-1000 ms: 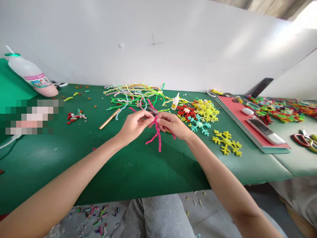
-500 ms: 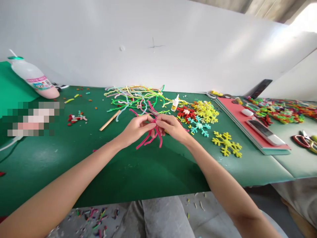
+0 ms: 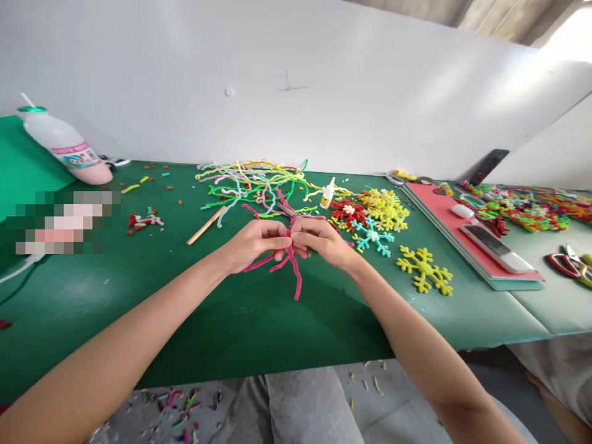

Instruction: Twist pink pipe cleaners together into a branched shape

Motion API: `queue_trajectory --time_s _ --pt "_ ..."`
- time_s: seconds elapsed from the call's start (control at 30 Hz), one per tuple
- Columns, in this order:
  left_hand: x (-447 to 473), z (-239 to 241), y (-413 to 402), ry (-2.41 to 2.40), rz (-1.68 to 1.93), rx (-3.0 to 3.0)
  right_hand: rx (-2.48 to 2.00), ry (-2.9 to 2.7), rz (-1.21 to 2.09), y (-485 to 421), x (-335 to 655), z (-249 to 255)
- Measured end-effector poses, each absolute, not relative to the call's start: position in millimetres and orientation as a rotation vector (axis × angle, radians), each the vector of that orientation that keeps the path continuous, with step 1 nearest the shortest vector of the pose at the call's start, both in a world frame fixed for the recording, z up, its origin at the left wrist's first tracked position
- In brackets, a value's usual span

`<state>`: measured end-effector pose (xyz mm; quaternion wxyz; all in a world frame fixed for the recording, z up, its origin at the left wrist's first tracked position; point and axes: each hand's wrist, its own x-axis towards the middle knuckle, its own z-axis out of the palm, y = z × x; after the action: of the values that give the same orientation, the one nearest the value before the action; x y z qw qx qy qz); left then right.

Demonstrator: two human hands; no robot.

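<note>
Over the middle of the green table, my left hand and my right hand meet fingertip to fingertip. Both pinch a bundle of pink pipe cleaners at its centre. Loose pink ends splay downward and to the left below my fingers, and others stick up behind them. Just beyond my hands lies a tangle of loose coloured pipe cleaners. A small glue bottle stands to the right of that tangle.
Finished pipe-cleaner snowflakes lie right of my hands: red, teal, yellow and another yellow. A wooden stick, a pink-white bottle, a phone on a red board, and scissors are around.
My hands have turned the pink bundle, so its loose ends swung from hanging down, out to the left, then down again. Both hands shifted slightly lower on the table.
</note>
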<state>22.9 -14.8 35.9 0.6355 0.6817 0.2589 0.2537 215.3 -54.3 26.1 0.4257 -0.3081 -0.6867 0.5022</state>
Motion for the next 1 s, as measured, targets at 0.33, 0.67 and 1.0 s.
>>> queue_trajectory --time_s 0.33,0.67,1.0 --pt "28 30 -14 0.645 0.82 1.392 -0.864 -1.617 1.269 -50 214 24" --pt "28 32 -11 0.672 0.943 1.537 -0.728 -1.518 1.614 -53 214 24" --pt "19 47 -15 0.521 1.24 2.259 -0.577 -1.4 2.017 -53 224 27"
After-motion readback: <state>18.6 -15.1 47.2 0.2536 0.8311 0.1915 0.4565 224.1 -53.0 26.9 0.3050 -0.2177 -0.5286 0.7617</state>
